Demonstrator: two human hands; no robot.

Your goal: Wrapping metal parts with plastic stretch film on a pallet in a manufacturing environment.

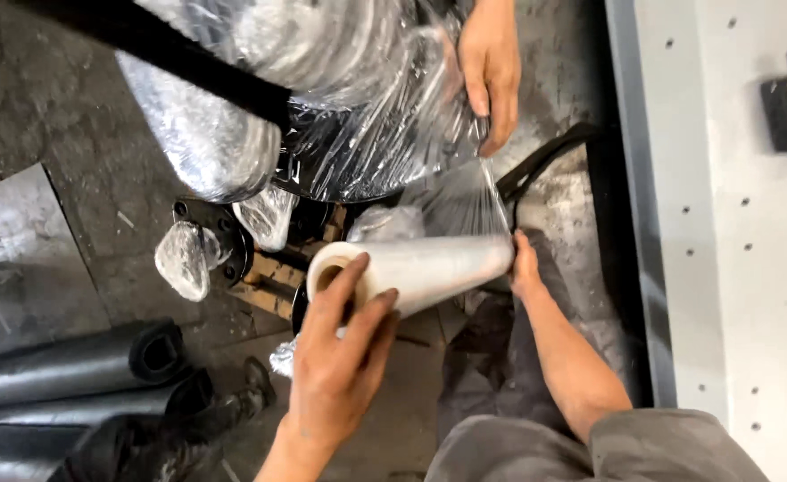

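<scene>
One roll of clear stretch film on a pale cardboard core (416,268) lies crosswise in the middle of the view, held at both ends. The left hand (344,353) is curled loosely around the near, open end of the core, its fingers (351,278) spread over the rim. The right hand (524,268) presses against the far end of the roll; how far it is closed cannot be told, since the roll hides most of it. A sheet of film (469,201) stretches up from the roll to a large dark machine part already covered in shiny clear plastic (322,98). A third hand (490,67), belonging to another person, comes down from the top edge and pinches the film against that wrapped part. Below the wrapped part sit a wooden pallet block (273,281) and one small plastic-wrapped fitting (184,259). Three dark rolled mats (72,366) lie stacked at the lower left on the grey concrete floor (45,116). One pale grey metal panel with small holes (741,223) runs along the right.
</scene>
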